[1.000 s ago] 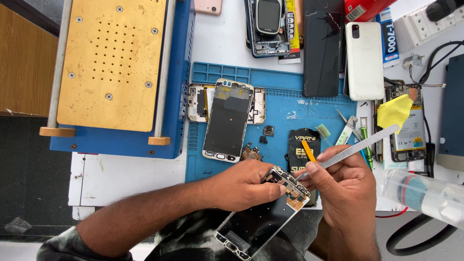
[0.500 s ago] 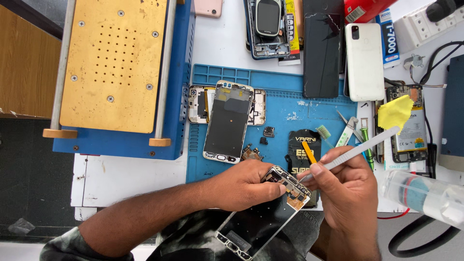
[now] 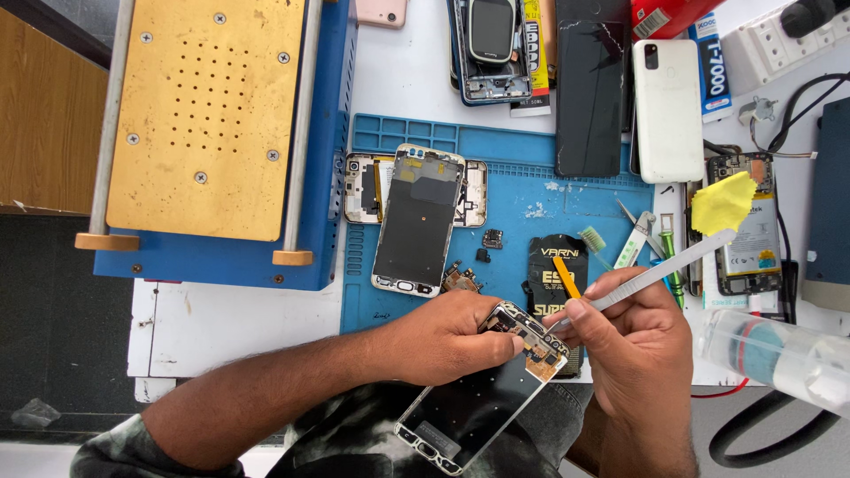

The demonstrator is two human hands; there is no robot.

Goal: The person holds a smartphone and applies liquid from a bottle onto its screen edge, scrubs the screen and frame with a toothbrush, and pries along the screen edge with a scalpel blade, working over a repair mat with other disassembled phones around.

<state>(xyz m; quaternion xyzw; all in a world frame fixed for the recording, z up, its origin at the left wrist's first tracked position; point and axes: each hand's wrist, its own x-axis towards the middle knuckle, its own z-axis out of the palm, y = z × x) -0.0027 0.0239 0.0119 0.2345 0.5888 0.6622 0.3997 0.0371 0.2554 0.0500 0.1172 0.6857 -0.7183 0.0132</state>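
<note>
We pinch the top end of the opened black phone frame (image 3: 478,389) in our left hand (image 3: 443,336), its long axis slanting down-left, while our right hand (image 3: 637,341), just beside, grips flat white tweezers (image 3: 660,273) pointing into that end

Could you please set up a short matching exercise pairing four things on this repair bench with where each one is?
Things:
1. opened phone frame
2. tweezers
3. white phone
4. gold perforated plate

Places:
A. top left, on the blue machine
B. in the right hand
C. face down at the top right
D. gripped by the left hand

Pairs: 1-D, 2-B, 3-C, 4-A
</note>
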